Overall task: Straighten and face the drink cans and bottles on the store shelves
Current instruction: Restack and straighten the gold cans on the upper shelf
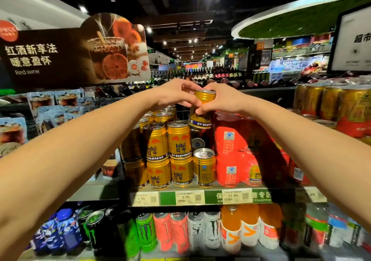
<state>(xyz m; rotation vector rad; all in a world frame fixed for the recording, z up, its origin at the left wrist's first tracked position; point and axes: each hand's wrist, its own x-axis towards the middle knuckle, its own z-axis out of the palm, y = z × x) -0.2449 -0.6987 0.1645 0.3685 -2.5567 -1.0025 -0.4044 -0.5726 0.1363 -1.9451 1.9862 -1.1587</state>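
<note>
Gold can [202,108] between both hands [200,98]

Both forearms come into frame bare from the lower corners right up to the wrists, with no sleeve edge showing anywhere along them. The left hand [172,94] carries no ring, no glove, no watch or band at the wrist. Same on the right hand [222,98]: bare fingers, bare wrist, short plain nails where they can be made out.
</note>
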